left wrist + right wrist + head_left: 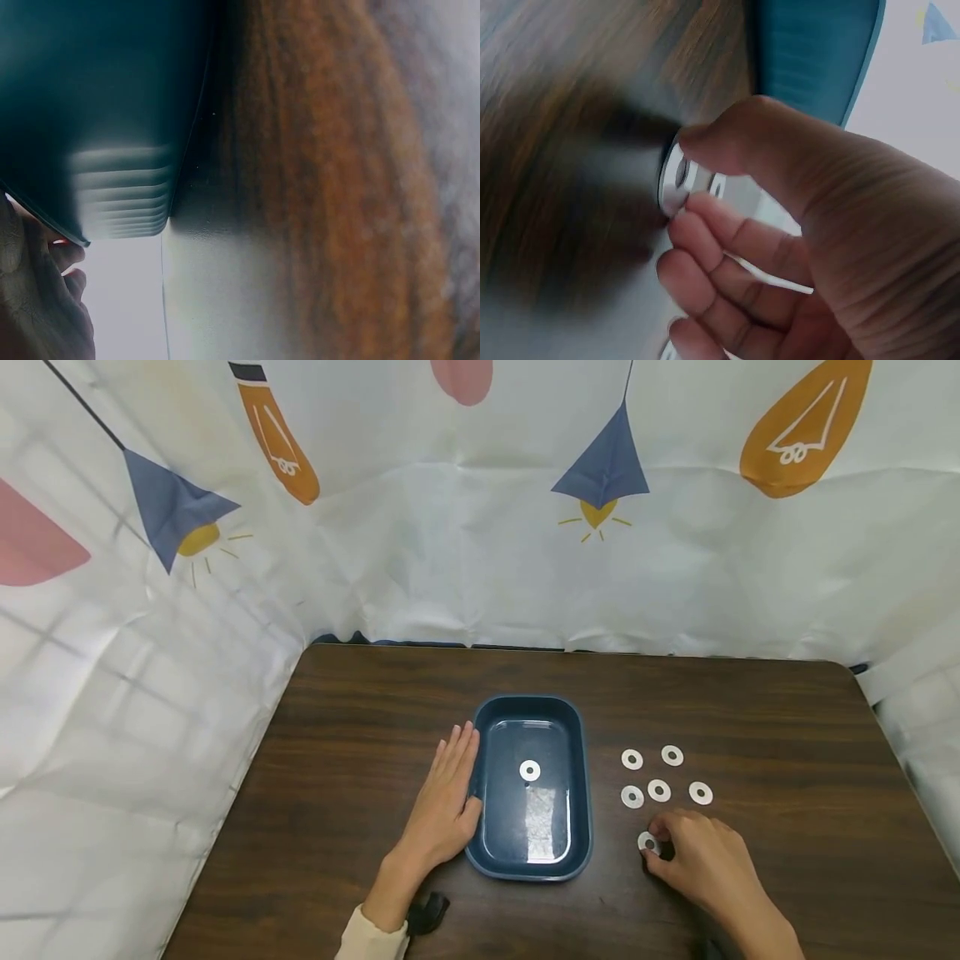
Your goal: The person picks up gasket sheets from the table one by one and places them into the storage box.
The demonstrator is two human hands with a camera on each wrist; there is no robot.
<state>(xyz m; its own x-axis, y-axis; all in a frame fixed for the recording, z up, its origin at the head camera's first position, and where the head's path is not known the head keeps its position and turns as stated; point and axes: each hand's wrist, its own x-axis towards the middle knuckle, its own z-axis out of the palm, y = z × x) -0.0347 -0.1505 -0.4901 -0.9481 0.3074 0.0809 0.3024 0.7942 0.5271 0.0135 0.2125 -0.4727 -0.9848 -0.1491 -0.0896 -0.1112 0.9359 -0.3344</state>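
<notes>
In the head view, a dark blue tray point(491, 793) lies lengthwise on the table with one white washer point(523, 770) on its floor. My left hand point(442, 810) rests along the tray's left side, fingers straight and thumb at the rim. To the right of the tray, my right hand point(705, 860) pinches another washer point(642, 841) between thumb and fingertips. The right wrist view shows that washer point(673, 184) tilted up on edge close to the tabletop, thumb at its upper end and fingers at its lower end. The left wrist view shows the tray's ribbed outer wall point(120, 180).
Several more washers point(659, 781) lie loose on the brown wooden table point(375, 718), just beyond my right hand. A white curtain point(420, 552) with printed lamps hangs behind the table's far edge and on the left. A black strap piece point(427, 914) sits beside my left wrist.
</notes>
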